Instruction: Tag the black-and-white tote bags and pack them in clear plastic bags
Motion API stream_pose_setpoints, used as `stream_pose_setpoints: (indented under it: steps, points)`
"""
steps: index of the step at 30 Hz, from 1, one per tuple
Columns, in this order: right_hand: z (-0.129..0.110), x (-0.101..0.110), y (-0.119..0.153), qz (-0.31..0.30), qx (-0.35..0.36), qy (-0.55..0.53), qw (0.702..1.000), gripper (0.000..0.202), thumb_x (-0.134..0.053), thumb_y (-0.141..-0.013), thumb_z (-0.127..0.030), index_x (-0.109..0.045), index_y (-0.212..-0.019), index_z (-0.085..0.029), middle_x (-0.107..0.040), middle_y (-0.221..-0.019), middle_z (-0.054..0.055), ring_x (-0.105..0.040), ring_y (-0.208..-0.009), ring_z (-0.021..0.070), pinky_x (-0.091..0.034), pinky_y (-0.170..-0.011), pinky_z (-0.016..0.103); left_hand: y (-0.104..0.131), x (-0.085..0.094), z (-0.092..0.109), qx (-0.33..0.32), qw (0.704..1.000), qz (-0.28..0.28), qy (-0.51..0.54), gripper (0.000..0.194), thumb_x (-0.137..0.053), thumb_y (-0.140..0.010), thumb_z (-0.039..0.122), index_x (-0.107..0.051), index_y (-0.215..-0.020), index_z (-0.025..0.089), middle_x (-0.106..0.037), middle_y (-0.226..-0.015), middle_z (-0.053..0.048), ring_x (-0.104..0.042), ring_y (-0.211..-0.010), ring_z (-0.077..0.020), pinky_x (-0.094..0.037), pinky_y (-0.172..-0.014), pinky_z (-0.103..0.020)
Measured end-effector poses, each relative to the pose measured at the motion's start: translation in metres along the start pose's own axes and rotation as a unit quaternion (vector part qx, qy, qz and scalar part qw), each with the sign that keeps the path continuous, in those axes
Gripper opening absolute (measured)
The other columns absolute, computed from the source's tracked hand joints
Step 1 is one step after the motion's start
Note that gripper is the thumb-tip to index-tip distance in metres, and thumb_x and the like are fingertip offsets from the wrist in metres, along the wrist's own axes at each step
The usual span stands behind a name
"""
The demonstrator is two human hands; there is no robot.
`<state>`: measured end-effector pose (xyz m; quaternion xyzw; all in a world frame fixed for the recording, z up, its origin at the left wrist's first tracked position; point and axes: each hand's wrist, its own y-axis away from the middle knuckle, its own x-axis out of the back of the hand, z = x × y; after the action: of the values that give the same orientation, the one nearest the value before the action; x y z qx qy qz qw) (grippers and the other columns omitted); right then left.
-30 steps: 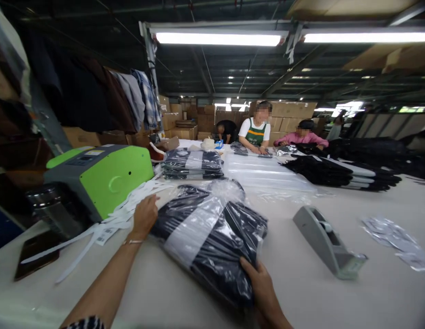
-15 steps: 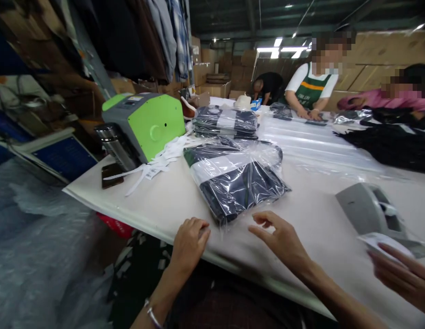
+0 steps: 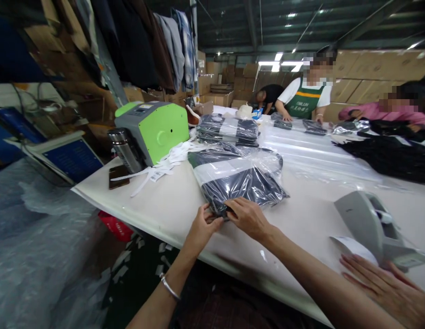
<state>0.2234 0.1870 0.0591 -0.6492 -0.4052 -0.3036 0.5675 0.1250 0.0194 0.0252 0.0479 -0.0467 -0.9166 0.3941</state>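
Note:
A dark folded garment in a clear plastic bag [image 3: 240, 180] lies on the table in front of me, with a white band across it. At its near left corner my left hand [image 3: 204, 226], wearing a silver bangle on the wrist, has its fingers and thumb closed on the plastic edge. Just to the right, my right hand [image 3: 248, 217] curls its fingers over the same near edge and grips it. The fingertips of both hands are partly hidden against the bag.
A green and grey machine [image 3: 161, 130], a steel flask [image 3: 125, 148] and a phone [image 3: 118, 177] stand at left beside white strips [image 3: 171, 160]. More bagged garments [image 3: 229, 130] lie behind. At right, another person's hand [image 3: 380, 285] is near a grey tape dispenser [image 3: 363, 219].
Both my hands have moved forward onto the bag's near edge and closed on it. The other person's hand at right has moved left and lies flatter beside the dispenser.

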Motion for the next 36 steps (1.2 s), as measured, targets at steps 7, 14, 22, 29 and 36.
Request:
stream_pose_setpoints:
  steps: [7,14,22,29,36]
  points:
    - [-0.007,-0.002,0.004,0.013,-0.021,-0.003,1.000,0.025,-0.057,-0.089,-0.009,-0.069,-0.108,-0.018,-0.073,-0.098,0.008,-0.066,-0.089,0.0212,-0.054,-0.082,0.032,-0.012,-0.027,-0.005,0.048,0.990,0.039,0.125,0.099,-0.091,-0.062,0.036,-0.036,-0.143,0.021,-0.073,-0.108,-0.010,-0.071,-0.082,-0.0215,-0.059,-0.068,-0.030]
    - [-0.013,-0.008,0.029,0.022,-0.046,-0.092,0.994,0.036,-0.057,-0.091,-0.011,-0.063,-0.125,-0.019,-0.070,-0.114,0.010,-0.065,-0.104,0.0239,-0.056,-0.094,0.040,-0.025,-0.030,-0.008,0.082,0.986,0.093,0.115,0.071,-0.090,-0.060,0.027,-0.053,-0.119,0.014,-0.072,-0.105,-0.014,-0.071,-0.078,-0.0219,-0.061,-0.062,-0.030]
    - [-0.015,-0.014,0.032,0.099,-0.087,-0.124,0.984,0.017,-0.057,-0.094,-0.016,-0.069,-0.105,-0.021,-0.075,-0.099,0.006,-0.068,-0.093,0.0197,-0.054,-0.088,0.032,-0.020,-0.024,0.011,0.179,0.983,-0.010,0.028,0.044,-0.089,-0.064,0.036,-0.065,-0.090,0.011,-0.073,-0.073,-0.013,-0.071,-0.058,-0.0253,-0.059,-0.049,-0.032]
    - [-0.013,-0.036,0.032,0.083,-0.125,-0.072,0.986,0.013,-0.061,-0.094,-0.024,-0.070,-0.103,-0.021,-0.076,-0.098,0.003,-0.069,-0.089,0.0163,-0.052,-0.081,0.024,-0.037,-0.029,0.001,0.180,0.981,0.062,-0.034,0.013,-0.074,-0.074,0.013,-0.062,-0.078,0.013,-0.069,-0.057,-0.005,-0.067,-0.048,-0.0206,-0.057,-0.044,-0.026]
    - [-0.011,-0.029,0.038,0.133,-0.108,-0.100,0.980,0.020,-0.055,-0.100,-0.033,-0.071,-0.102,-0.021,-0.074,-0.107,0.003,-0.067,-0.100,0.0136,-0.051,-0.086,0.021,-0.027,-0.010,0.033,0.260,0.959,-0.074,0.089,0.017,-0.073,-0.071,0.012,-0.071,-0.088,0.010,-0.077,-0.094,-0.014,-0.075,-0.088,-0.0288,-0.065,-0.082,-0.042]
